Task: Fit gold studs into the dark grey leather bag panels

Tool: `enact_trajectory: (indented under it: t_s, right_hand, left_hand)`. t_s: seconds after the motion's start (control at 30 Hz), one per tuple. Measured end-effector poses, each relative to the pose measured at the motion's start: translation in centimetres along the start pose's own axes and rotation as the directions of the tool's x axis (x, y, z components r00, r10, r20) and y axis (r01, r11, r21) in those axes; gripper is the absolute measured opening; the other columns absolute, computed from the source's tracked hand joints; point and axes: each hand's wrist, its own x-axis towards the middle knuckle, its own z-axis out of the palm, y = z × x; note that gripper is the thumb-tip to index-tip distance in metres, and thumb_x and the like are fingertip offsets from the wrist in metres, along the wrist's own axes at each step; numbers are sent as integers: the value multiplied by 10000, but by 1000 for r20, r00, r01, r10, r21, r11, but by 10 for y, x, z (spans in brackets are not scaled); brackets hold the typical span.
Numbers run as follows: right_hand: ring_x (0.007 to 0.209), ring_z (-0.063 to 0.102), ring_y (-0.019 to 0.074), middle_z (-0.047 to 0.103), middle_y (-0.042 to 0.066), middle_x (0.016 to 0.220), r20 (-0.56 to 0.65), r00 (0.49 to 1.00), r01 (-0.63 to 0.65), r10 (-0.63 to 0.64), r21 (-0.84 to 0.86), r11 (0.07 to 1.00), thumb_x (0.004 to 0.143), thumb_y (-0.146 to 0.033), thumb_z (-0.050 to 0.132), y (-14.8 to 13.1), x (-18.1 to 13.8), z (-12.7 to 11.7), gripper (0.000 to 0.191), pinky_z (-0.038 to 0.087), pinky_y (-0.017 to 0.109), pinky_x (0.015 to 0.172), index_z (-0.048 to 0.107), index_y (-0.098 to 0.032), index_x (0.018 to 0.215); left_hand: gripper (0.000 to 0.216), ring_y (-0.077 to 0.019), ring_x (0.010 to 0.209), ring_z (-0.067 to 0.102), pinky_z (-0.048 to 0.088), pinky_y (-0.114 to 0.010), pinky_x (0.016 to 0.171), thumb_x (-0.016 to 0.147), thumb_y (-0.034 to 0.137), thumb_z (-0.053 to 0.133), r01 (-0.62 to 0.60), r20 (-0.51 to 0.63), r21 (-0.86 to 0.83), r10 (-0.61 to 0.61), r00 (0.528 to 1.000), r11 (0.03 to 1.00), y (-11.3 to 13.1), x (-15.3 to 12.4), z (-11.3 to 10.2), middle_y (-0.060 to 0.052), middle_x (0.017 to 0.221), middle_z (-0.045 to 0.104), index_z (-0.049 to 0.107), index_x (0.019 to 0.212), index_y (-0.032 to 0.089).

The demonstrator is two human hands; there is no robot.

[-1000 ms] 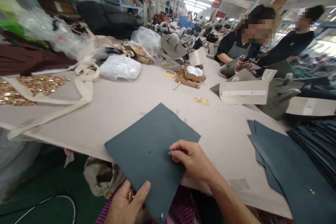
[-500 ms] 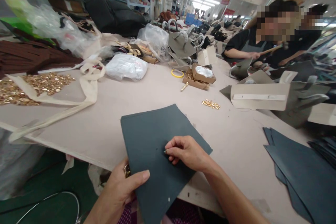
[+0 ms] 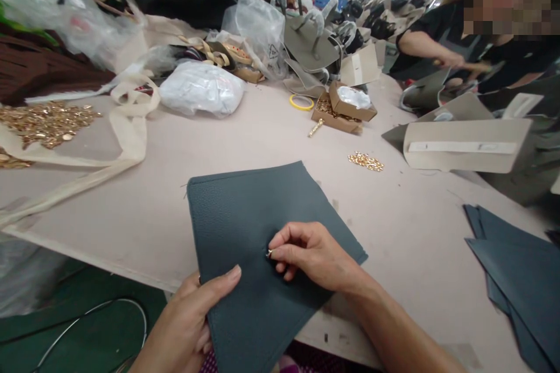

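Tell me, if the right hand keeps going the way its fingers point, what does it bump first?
The right hand points leftward across the dark teal leather panel. Past the panel's edge, probably only the bare beige tabletop; depth is unclear.

A dark teal, pebble-grained leather panel (image 3: 249,227) lies flat over the near edge of the table, turned so one corner points right, its lower part hanging past the edge. A small shiny metal stud (image 3: 268,253) sits near the panel's middle.
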Motion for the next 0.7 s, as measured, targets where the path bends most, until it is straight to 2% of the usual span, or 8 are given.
enact_trajectory:
  t_s: [0.1,0.23,0.3,0.4,0.47,0.5,0.6,0.7]
  right_hand:
    - [549,563,64,585,-21,597,-5,1000,3,-3,5,1000,743,-319,702,-1,1,2,210,490,136,476,630,-135,816]
    - [545,561,65,580,-24,599,5,1000,7,-7,-13,1000,759,-307,687,-1,1,4,184,490,136,471,625,-143,815]
    - [544,558,62,579,-24,600,14,1000,9,-9,-21,1000,764,-305,682,-1,2,5,179,488,134,473,628,-145,821]
    - [543,559,69,575,-27,598,-6,1000,-1,1,-32,999,753,-302,685,-1,3,8,184,479,137,460,613,-148,822]
    - [551,569,83,570,-34,603,-47,999,-11,9,-40,999,737,-294,692,-1,3,11,193,472,146,447,584,-158,822]
    - [553,574,92,568,-38,606,-66,998,-14,11,-46,999,731,-294,694,0,3,12,203,470,155,441,568,-166,825]
    - [536,569,109,567,-46,607,-125,992,12,-30,-138,990,729,-345,710,1,1,14,250,448,184,427,547,-187,834]
    - [529,527,94,581,-37,600,-203,956,116,-213,-405,907,743,-439,715,1,-4,13,288,403,211,482,578,-186,755]
  left_hand:
    - [322,11,343,240,230,-94,338,619,380,824,13,41,0,-13,999,1000,-4,5,-6,75,471,474,668,791,157]
    - [286,-4,348,258,268,-115,338,645,361,811,36,114,-42,-31,993,998,-8,12,-14,52,511,545,677,816,175]
    - [301,-25,373,358,341,-128,366,654,352,804,30,122,-45,-25,992,999,-8,12,-14,25,589,621,681,873,185]
    - [367,-141,560,599,523,-229,522,625,356,815,48,110,-44,-43,993,998,-6,8,-11,-23,743,704,679,925,195]
    - [411,-211,697,660,559,-287,612,616,375,814,63,93,-41,-59,994,997,-4,4,-6,-37,813,723,677,962,200]
    - [434,-225,708,666,557,-293,606,608,387,815,60,94,-32,-57,994,998,-4,2,-3,-43,824,728,678,974,197]
    - [534,-246,681,667,564,-314,580,558,426,831,-42,97,48,38,995,998,-4,-3,3,-53,831,734,683,1011,185]
    - [514,-295,850,683,594,-332,706,555,483,811,-211,28,293,213,977,933,-5,-5,6,-42,808,735,706,980,214]
